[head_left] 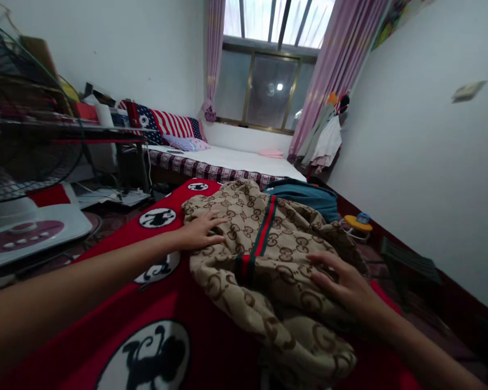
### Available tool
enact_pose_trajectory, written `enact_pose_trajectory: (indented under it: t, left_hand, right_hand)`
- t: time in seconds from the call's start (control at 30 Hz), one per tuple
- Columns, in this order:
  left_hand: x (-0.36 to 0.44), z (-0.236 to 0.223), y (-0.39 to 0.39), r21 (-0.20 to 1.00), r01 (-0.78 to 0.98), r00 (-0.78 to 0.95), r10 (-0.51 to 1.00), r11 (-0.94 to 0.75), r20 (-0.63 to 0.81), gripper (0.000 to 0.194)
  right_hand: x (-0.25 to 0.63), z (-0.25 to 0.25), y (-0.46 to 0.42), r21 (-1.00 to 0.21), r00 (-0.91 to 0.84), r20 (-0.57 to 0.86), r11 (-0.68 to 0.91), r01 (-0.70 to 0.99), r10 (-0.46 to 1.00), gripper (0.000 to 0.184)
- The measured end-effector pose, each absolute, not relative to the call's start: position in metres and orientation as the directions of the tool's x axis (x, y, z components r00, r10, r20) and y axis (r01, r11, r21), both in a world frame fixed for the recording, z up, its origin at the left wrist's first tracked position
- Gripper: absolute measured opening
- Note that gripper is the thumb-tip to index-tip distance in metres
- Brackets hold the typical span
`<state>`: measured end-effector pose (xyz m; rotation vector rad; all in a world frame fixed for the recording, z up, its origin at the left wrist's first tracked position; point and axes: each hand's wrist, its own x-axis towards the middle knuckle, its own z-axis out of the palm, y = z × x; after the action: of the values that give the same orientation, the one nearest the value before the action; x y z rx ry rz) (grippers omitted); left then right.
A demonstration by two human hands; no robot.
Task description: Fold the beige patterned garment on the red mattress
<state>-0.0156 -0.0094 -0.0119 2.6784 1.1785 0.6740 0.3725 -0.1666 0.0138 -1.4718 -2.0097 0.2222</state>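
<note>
Garment (287, 233) on blanket (117, 303), bed (231, 158) behind

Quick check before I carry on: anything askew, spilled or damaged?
I see no spill or damage. The tan patterned garment lies rumpled on the red cloth, under the left hand and right hand. Its striped band looks askew, stepping sideways at a fold.
</note>
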Motion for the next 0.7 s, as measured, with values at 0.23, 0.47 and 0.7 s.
enact_pose_trajectory:
  t: [0.23, 0.47, 0.7]
  left_hand:
    - [-0.083, -0.004, -0.033, 0.407, 0.606, 0.667, 0.715, -0.684, 0.208, 0.049]
    - [-0.086, -0.017, -0.059, 0.473, 0.535, 0.734, 0.663, -0.700, 0.152, 0.061]
    - [-0.096, 0.026, -0.073, 0.688, 0.629, 0.622, 0.765, -0.361, -0.167, 0.031]
  right_hand:
    - [0.378, 0.001, -0.259, -0.283, -0.286, 0.607, 0.538, 0.794, 0.741, 0.049]
    - [0.333, -0.030, -0.254, -0.071, -0.516, 0.462, 0.610, 0.789, 0.721, 0.055]
    - [0.326, 0.031, -0.246, -0.457, -0.325, 0.259, 0.412, 0.788, 0.910, 0.021]
